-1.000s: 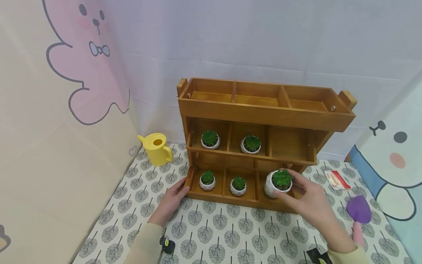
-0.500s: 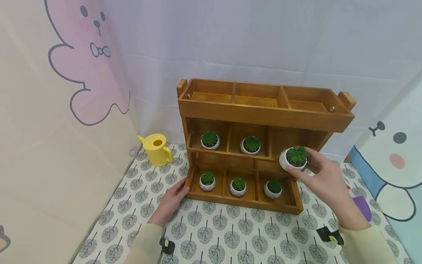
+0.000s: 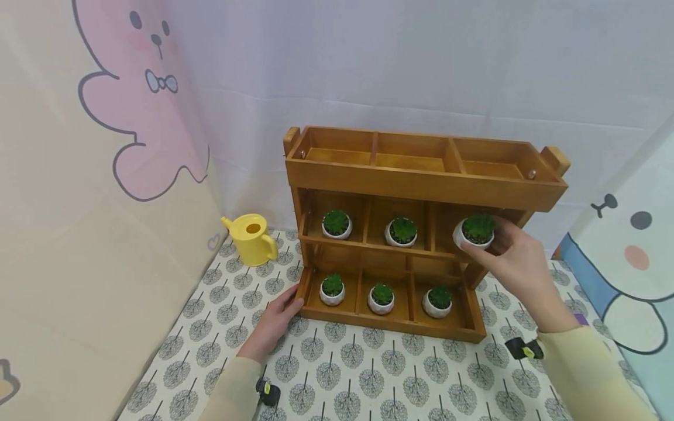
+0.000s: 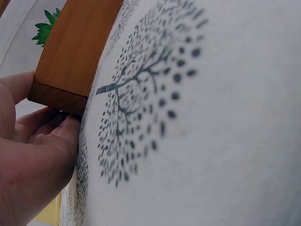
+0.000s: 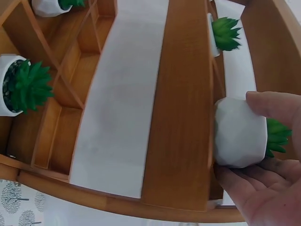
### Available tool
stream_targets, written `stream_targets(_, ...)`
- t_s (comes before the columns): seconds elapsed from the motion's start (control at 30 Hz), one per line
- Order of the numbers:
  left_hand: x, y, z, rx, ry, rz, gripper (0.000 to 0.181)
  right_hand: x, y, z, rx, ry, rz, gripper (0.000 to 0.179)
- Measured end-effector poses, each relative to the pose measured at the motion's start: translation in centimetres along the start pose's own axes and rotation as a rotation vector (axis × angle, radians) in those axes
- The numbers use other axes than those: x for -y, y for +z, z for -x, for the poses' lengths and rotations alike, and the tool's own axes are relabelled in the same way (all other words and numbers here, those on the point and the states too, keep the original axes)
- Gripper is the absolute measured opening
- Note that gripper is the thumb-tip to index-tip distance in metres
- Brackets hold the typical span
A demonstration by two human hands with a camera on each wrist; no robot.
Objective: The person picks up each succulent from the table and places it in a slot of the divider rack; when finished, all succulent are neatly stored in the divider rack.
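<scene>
My right hand (image 3: 518, 260) holds a potted succulent (image 3: 476, 231) at the right compartment of the middle tier of a wooden plant shelf (image 3: 421, 178). In the right wrist view, thumb and fingers lie on opposite sides of its white faceted pot (image 5: 241, 133). Whether the pot's base touches the tier cannot be told. My left hand (image 3: 276, 321) grips the front left corner of the bottom tier (image 4: 70, 61), thumb on one side and curled fingers on the other. Two more succulents, a left one (image 3: 336, 224) and a central one (image 3: 402, 231), sit on the middle tier.
The bottom tier holds a left succulent (image 3: 332, 289), a middle one (image 3: 381, 299) and a right one (image 3: 437, 301). A yellow watering can (image 3: 253, 240) stands left of the shelf. Behind my right arm, a purple shovel (image 3: 581, 319) is mostly hidden.
My right hand has raised the potted succulent from in front of the bottom right compartment up to the middle tier's right one, uncovering the succulent below. My left hand has stayed put.
</scene>
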State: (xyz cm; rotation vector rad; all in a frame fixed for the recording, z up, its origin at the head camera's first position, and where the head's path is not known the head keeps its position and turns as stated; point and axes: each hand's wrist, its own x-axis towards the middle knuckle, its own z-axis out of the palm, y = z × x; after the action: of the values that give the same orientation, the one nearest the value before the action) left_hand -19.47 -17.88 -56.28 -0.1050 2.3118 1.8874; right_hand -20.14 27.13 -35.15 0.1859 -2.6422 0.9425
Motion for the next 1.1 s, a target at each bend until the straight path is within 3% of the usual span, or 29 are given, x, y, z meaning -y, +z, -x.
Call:
stream_targets(0.3, 0.0, 0.0, 0.0, 0.007, -0.008, 0.005, 0.062, -0.6, 1.1, -1.0, 0.006, -0.004, 0.076, 0.073)
stream_targets(1.1, 0.0, 0.0, -0.1, 0.012, -0.004, 0.013, 0.062, -0.5, 1.7, -1.6, 0.054, 0.026, 0.101, 0.075)
